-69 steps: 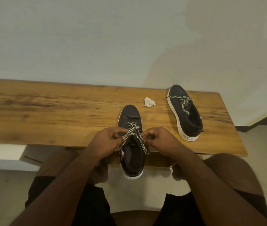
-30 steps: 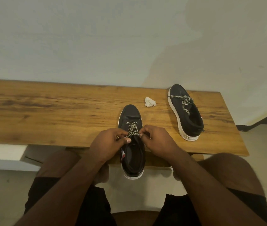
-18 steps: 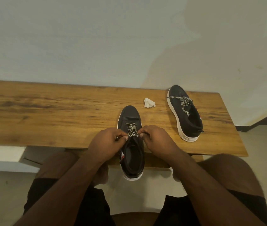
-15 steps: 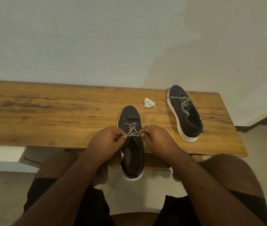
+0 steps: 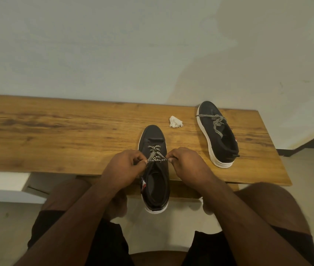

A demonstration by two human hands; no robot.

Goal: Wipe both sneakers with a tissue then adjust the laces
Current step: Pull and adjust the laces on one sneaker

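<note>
Nearest us, w/ knees below the table edge, our left hand (image 5: 124,166) and right hand (image 5: 186,163) sit either side of the near sneaker (image 5: 155,169). Each pinches one end of its checkered laces (image 5: 156,156), thumb and forefinger closed on the cord, pulling outward across the tongue. The near sneaker points away from us, toe on the wooden table (image 5: 56,135), heel hanging past the front edge.

Risks, as we judge them: that overhanging heel is the main one. If we tug towards ourselves rather than sideways, the sneaker probably slides further off and drops to the floor. An uneven pull, one hand harder than the other, likely leaves the crossings lopsided or twists the shoe round. The cord looks slick and thin, so a pinch this close to the tips may slip, and the tension goes. Too hard a pull could bunch the soft upper.

Further out, the crumpled tissue (image 5: 175,121) lies alone on the wood, just beyond the toe, touching nothing. Right of it, well apart from our hands, the far sneaker (image 5: 217,135) lies angled, toe to the wall, laces (image 5: 216,121) loosely crossed. Whether it's been adjusted yet, we can't tell.

Count: 2 hands, 2 sneakers, 2 sets of laces, 1 tissue, 1 table.
</note>
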